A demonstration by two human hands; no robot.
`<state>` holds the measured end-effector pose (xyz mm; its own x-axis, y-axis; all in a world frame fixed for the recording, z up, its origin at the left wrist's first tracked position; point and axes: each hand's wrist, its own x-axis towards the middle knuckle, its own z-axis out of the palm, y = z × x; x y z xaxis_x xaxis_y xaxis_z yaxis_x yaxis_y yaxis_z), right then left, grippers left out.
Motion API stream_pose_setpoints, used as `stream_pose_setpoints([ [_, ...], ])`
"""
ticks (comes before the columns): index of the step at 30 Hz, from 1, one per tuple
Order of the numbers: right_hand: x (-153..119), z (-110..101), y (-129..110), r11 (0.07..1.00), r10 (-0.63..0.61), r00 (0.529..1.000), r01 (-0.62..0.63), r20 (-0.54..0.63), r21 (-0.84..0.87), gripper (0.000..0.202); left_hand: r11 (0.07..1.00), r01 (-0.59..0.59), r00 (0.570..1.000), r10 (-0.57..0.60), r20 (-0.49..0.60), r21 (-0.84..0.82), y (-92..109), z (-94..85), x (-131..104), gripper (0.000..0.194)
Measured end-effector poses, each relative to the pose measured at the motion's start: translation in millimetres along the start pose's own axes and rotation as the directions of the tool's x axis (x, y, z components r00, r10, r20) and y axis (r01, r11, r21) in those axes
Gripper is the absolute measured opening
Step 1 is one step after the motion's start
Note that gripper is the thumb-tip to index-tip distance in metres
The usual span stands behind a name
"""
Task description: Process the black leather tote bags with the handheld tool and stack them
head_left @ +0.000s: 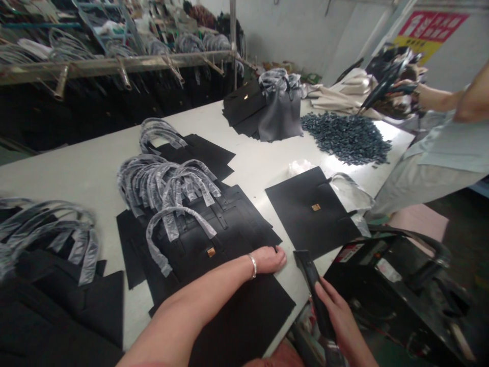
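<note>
My left hand point(270, 259), with a silver bracelet at the wrist, rests with its fingers curled at the right edge of a stack of black bag panels point(229, 219); whether it pinches anything is hidden. In my right hand point(333, 300) is a black strap-like piece point(316, 285), held upright near the table's front edge. Plastic-wrapped handles point(164, 178) stand up from the stack, and a small gold clasp point(211, 252) shows on the top panel. To the right lies a single black panel point(313, 211) with a gold clasp and a wrapped handle.
Small dark pieces point(347, 137) are heaped at the back right, beside more black panels point(280, 114). A person point(439, 132) stands there holding a dark item. A black machine point(401, 290) is at lower right. More handled panels point(69, 300) lie left.
</note>
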<state>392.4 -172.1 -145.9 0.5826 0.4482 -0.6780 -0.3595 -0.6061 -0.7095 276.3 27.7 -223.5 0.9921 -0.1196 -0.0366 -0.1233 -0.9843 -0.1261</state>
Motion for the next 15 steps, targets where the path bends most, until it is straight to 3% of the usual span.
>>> stream_pose_setpoints([
  [4,1,5,7,1.0,0.024,1.0,-0.024,0.02,0.003,0.081,0.992,0.113,0.991,-0.116,0.067,0.048,13,-4.1,7,0.033],
  [8,2,8,8,0.999,0.023,0.999,-0.023,0.026,0.022,0.081,0.99,0.115,0.989,-0.123,0.088,0.087,25,-6.1,15,0.028],
  [15,-4,8,-4,1.0,0.023,0.999,-0.023,-0.023,-0.014,0.086,0.989,0.143,0.987,-0.14,0.079,-0.037,18,-4.4,9,0.029],
])
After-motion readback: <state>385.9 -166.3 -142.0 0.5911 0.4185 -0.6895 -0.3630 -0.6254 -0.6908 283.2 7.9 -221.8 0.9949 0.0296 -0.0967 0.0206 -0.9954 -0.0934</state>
